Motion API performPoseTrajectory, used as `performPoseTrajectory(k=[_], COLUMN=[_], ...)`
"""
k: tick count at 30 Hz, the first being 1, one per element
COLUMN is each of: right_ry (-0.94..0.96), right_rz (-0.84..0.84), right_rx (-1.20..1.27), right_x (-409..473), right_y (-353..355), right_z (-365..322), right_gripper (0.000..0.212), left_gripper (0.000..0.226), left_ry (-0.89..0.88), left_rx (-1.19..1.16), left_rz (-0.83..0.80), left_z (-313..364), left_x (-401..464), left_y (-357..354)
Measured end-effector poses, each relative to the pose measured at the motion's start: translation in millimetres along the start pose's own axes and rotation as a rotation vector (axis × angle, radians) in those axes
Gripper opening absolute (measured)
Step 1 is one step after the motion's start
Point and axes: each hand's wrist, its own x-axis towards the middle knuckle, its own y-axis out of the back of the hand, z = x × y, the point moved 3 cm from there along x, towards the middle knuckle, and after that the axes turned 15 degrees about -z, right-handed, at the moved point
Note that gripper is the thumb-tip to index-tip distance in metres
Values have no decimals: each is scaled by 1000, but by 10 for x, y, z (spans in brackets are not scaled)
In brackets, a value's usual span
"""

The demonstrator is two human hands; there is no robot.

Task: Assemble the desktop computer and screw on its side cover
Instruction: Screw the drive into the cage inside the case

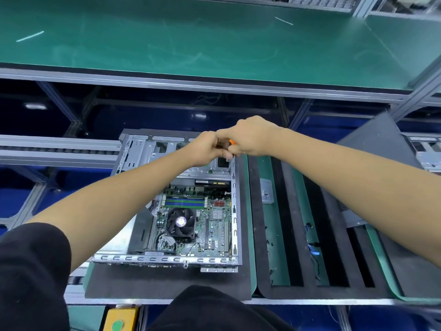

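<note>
1. Black fabric sleeves (31, 271) and a dark garment fill the near edge, beside a yellow box with a round green button (119, 320).
2. On a dark foam mat (167, 280) lies the open grey sheet-metal computer case (133, 161), its green motherboard (214, 235) exposed, with a black round-bladed cooler fan (180, 222) and blue memory slots; no writing is legible.
3. Left hand (205, 149) and right hand (250, 137) meet over the case's far right corner, fingers curled together around an orange-handled tool (233, 142), mostly hidden.
4. A dark grey flat metal side cover (372, 149) leans at the right, well apart from both hands.
5. Black foam strips (284, 223) cross a green mat (269, 223).
</note>
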Motion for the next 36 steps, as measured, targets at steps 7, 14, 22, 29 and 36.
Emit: performPoseTrajectory(k=[7, 14, 22, 29, 36], right_ry=[-34, 8, -148, -518, -339], right_rz=[56, 169, 300, 41, -526], right_rx=[97, 428, 1131, 1160, 1013], right_x=[26, -310, -827, -1349, -1693], right_y=[-55, -149, -1024, -2698, -3869], right_z=[11, 89, 414, 670, 502], right_gripper=[17, 15, 18, 15, 22], left_gripper=[15, 10, 21, 9, 24], left_ry=[-12, -203, -365, -19, 329], left_rx=[18, 18, 524, 1159, 1305], left_rz=[-29, -34, -209, -724, -950], left_z=[37, 243, 673, 770, 403], left_x=[-32, -82, 178, 657, 776], left_y=[8, -5, -366, -1360, -1939])
